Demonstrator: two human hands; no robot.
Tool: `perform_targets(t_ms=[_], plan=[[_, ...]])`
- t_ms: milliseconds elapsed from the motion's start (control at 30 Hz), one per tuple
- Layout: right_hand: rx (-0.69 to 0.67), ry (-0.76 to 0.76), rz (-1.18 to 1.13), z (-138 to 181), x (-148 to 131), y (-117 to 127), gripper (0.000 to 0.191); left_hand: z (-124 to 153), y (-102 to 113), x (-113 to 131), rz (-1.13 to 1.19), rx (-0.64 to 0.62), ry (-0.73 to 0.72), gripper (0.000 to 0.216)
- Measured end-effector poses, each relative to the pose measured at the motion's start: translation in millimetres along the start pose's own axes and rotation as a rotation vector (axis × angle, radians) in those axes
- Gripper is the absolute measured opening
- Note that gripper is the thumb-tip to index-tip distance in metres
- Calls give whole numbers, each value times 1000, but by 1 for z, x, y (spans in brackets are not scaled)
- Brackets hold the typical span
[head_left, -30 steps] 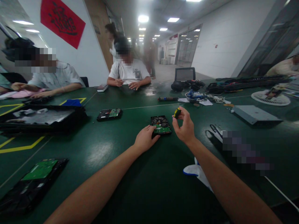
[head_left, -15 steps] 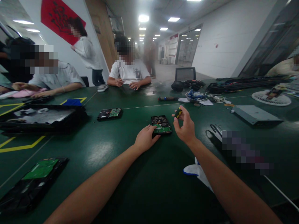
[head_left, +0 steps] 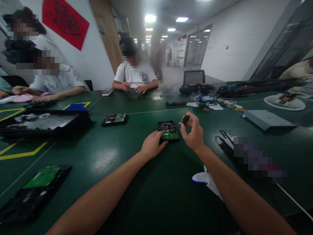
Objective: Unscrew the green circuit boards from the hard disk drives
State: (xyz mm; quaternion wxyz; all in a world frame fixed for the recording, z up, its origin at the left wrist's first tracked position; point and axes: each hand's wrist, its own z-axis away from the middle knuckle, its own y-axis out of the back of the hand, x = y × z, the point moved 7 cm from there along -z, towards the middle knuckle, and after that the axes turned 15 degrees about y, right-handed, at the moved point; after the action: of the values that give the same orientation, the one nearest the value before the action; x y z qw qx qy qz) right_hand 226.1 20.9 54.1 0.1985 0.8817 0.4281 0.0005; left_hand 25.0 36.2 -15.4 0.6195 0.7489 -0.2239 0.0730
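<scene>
Right hand [head_left: 195,134] grips a handle [head_left: 185,118], left hand [head_left: 152,145] holds a drive [head_left: 170,126]; black tray [head_left: 49,132] contains white scraps [head_left: 21,117].

Dim o/all. Src: ceiling lights [head_left: 150,19], blown out; hazy bloom over corridor [head_left: 176,74]. Glare patch on green table [head_left: 105,158], L of ctr; near side dark. Wide-angle distort. @ edges; bkgd soft, patches pixelated.
</scene>
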Motion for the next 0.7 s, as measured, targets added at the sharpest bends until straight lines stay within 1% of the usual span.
perform_targets(t_ms=[233,367,500,600,700], plan=[[-47,27,84,1,2,1,64,0,1,-2,12,-10,33,54],[-60,25,40,1,3,-1,64,0,3,-3,46,-7,50,52],[-40,-10,16,2,5,-1,63,0,4,-2,50,-10,56,50],[-15,-1,56,2,5,2,61,0,5,-1,42,-11,57,50],[-19,7,56,1,4,3,59,1,5,0,38,-14,54,51]])
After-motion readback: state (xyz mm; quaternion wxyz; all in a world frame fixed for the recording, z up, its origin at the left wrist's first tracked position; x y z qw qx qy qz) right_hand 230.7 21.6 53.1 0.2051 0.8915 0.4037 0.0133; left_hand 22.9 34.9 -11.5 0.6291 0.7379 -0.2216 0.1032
